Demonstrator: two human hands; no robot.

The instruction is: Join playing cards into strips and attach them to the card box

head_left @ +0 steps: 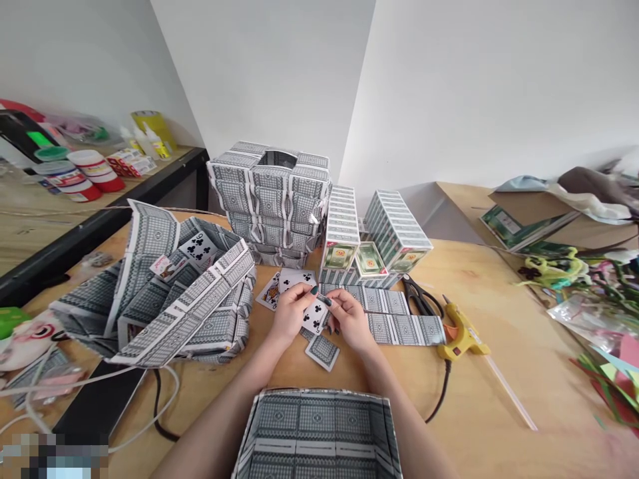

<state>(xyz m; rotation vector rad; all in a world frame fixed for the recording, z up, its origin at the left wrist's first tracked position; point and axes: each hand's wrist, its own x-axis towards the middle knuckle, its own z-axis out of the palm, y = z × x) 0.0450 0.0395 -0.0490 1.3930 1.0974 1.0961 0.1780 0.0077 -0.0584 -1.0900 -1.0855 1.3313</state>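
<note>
My left hand [292, 311] and my right hand [351, 319] meet over the table, fingertips pinched at the top edge of a playing card [313, 319] with clubs on its face. Beneath and beside them lie loose cards, among them a face-up picture card [270, 293] and a face-down card [323, 352]. Right of my hands are two strips of joined cards, a back strip [392, 301] and a front strip [407, 329]. A yellow glue gun [462, 338] rests at the front strip's end, with black-handled scissors [420, 296] behind it. Closest to me stands an open box made of cards [318, 416].
Behind my hands stand a tall card-built structure [272, 199] and stacked card packs [342, 223]. A larger folded card construction [210, 299] fills the left side. Cables [167, 399] run along the front left. Pipe-cleaner pieces [564, 266] and coloured paper [624, 376] lie far right.
</note>
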